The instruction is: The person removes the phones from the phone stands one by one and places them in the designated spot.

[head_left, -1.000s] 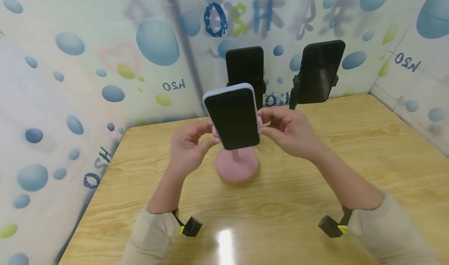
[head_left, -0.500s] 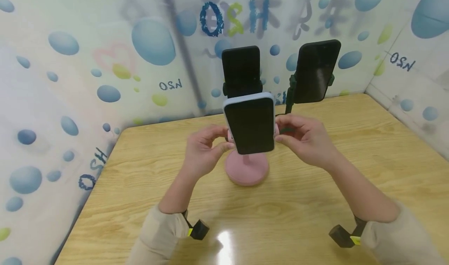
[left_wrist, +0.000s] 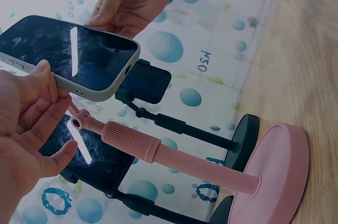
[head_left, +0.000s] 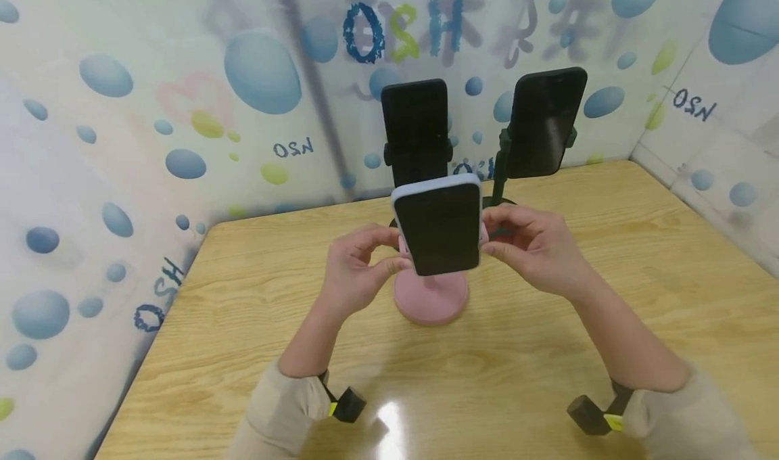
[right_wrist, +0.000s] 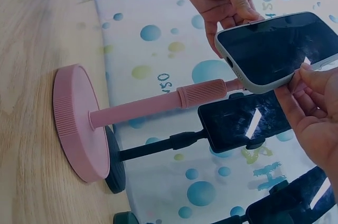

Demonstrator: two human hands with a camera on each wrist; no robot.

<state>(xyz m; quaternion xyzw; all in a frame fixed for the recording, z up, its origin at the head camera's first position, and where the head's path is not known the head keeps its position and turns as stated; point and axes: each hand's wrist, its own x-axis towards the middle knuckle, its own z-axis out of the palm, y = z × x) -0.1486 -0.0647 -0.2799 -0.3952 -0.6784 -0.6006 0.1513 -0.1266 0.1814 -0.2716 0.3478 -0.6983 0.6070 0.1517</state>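
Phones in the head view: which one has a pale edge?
The front phone on the pink stand; the back-left phone and back-right phone look black-edged.

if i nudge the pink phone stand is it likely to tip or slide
Pushed near the top, the pink phone stand may tip, since the phone sits high above a slim post. Pushed low, it would probably slide, as its broad round base lies flat on the table. The small joint under the phone might swivel too.

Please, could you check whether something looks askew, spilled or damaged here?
Nothing looks spilled or visibly damaged. The front phone above the pink stand's base looks slightly askew in the head view: its top edge slopes, perhaps because of the hands gripping there.
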